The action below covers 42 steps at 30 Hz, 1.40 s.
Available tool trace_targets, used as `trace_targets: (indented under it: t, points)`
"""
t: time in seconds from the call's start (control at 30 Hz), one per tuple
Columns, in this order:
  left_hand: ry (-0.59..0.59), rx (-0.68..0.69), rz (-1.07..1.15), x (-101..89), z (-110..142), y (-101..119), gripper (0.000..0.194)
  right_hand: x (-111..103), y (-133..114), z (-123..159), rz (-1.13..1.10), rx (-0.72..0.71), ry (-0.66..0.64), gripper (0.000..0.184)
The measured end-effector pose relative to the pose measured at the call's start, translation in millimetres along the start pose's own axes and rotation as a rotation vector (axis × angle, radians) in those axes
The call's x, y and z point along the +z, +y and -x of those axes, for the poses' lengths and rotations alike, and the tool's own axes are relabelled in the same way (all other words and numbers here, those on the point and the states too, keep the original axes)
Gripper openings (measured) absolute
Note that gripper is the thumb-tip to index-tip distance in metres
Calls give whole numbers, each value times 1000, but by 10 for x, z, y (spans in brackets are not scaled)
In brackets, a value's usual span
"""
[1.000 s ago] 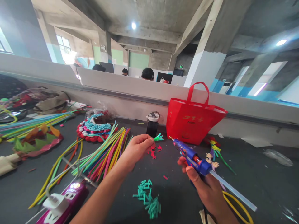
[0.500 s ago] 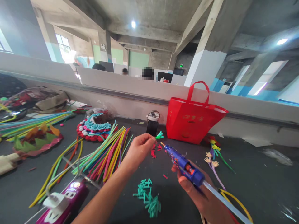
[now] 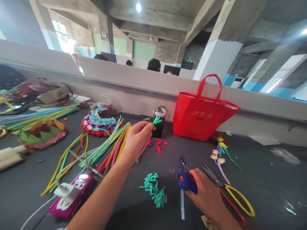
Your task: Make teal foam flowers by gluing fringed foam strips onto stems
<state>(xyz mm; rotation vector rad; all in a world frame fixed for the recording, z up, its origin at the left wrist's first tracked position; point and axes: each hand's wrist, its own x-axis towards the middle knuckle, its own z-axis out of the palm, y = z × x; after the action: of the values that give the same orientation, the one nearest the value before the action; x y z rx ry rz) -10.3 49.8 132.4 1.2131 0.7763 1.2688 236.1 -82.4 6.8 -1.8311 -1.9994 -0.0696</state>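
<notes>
Above the dark table point(image 3: 129, 204), a green flower point(image 3: 157, 120) is pinched.
Left hand point(image 3: 140, 137) fingertips are closed on it; the blue glue gun point(image 3: 185, 179) is gripped by the right hand point(image 3: 203, 188).

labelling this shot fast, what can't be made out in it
Head view: trigger of the glue gun, covered by the right hand.
Head view: lower end of the green tuft, hidden by the left hand.
Head view: inside of the red tote bag, behind its front wall.
Head view: gold lettering on the bag, too small and blurred.
Head view: dark spotted item, cut off by the left edge.
</notes>
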Motion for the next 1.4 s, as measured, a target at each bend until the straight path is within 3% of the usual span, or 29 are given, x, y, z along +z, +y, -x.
trace_targets:
  t: [0.2, 0.33, 0.43, 0.6, 0.7, 0.77, 0.93, 1.07, 1.23, 1.4]
  points:
    - [-37, -8, -12, -1, 4, -30, 27, 202, 242, 132, -18, 220, -168, 16]
    - [-50, -20, -19, 16, 1, -38, 27, 259, 324, 148, -71, 208, -273, 17]
    - [-59, -41, -26, 39, 9, -26, 28, 172, 307, 99, -45, 161, -303, 22]
    - [-74, -48, -38, 101, 37, -26, 28, 24, -76, -178, -41, 74, -156, 15]
    - [-88, -49, -43, 136, 50, -45, 27, 134, -411, -390, -166, -8, -328, 14]
    - [-98, -64, -44, 154, 54, -57, 26, 281, -567, -504, -169, -26, -364, 13]
    - [-109, -87, -61, 176, 53, -77, 26, 610, -662, -631, -130, -19, -421, 12]
    - [-117, -82, -71, 182, 53, -81, 28, 664, -649, -624, -126, 6, -424, 18]
    - [-117, -105, -67, 200, 66, -62, 27, 421, -614, -663, -211, 12, -390, 16]
    - [-152, -146, -68, 222, 76, -72, 28, -234, -522, -824, -352, -3, -250, 11]
